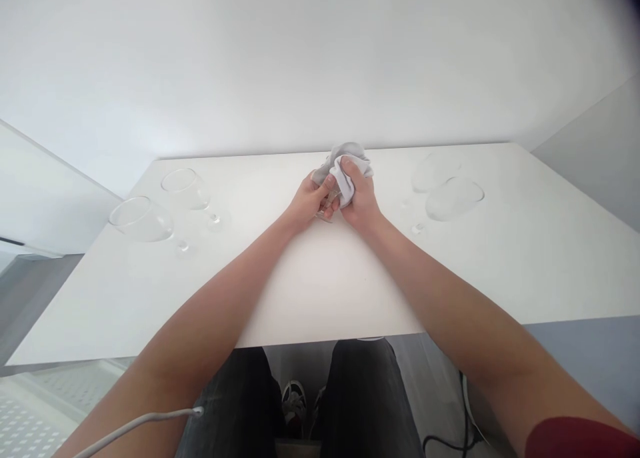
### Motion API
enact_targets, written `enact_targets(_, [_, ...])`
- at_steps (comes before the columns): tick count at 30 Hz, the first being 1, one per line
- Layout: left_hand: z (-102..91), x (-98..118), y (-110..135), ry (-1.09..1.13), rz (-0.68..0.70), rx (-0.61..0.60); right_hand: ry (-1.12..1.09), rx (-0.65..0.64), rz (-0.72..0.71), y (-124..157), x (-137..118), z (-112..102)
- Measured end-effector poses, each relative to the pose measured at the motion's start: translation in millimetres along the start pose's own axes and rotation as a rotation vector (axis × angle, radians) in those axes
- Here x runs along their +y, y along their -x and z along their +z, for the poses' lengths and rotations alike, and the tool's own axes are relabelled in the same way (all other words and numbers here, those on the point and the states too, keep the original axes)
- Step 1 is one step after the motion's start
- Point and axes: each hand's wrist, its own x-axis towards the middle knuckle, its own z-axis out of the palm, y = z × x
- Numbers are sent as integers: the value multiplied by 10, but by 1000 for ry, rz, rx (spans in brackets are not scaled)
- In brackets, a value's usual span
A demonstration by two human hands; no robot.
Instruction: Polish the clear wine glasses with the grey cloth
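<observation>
Over the far middle of the white table (pixel 325 285), both my hands close around one clear wine glass (pixel 324 190). My left hand (pixel 306 203) grips the glass from the left, fingers wrapped round its bowl. My right hand (pixel 359 198) is closed on a crumpled white cloth (pixel 346 168) and presses it against the glass from the right. The cloth bunches over and behind the glass, hiding most of it.
Two clear wine glasses (pixel 143 219) (pixel 186 186) stand at the table's left side. Two more (pixel 454 198) (pixel 431 170) stand at the right. A white wall runs behind the table. My legs in dark trousers show under the near edge, with cables on the floor.
</observation>
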Motion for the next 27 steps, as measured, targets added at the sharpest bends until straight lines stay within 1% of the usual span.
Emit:
enact_targets(4, [-13, -35, -39, 35, 25, 110, -29, -35, 35, -23, 50, 21])
enact_targets(6, [-7, -49, -45, 19, 15, 140, -21, -16, 53, -24, 73, 15])
enact_targets(9, [12, -48, -30, -4, -9, 101, -18, 25, 66, -18, 86, -9])
enact_targets(12, [13, -35, -15, -18, 5, 49, -16, 41, 61, -3, 70, -16])
enact_targets(14, [0, -27, -14, -32, 1, 42, -2, 81, -12, 12, 56, -1])
enact_targets(18, [-30, -29, -28, -40, -51, 35, 84, 250, -269, 41, 47, 46])
enact_targets(20, [-35, -40, -40, -39, -41, 19, 106, 298, -305, 36, 56, 52])
enact_targets(22, [-32, -57, -51, -46, -29, 6, 69, 303, -236, 6, 76, 37])
enact_targets(25, [-22, -77, -64, -86, -37, 22, -23, 278, -28, -68, 118, -12])
enact_targets(27, [-19, -84, -70, -108, -36, 42, -48, 287, 42, -109, 139, -39])
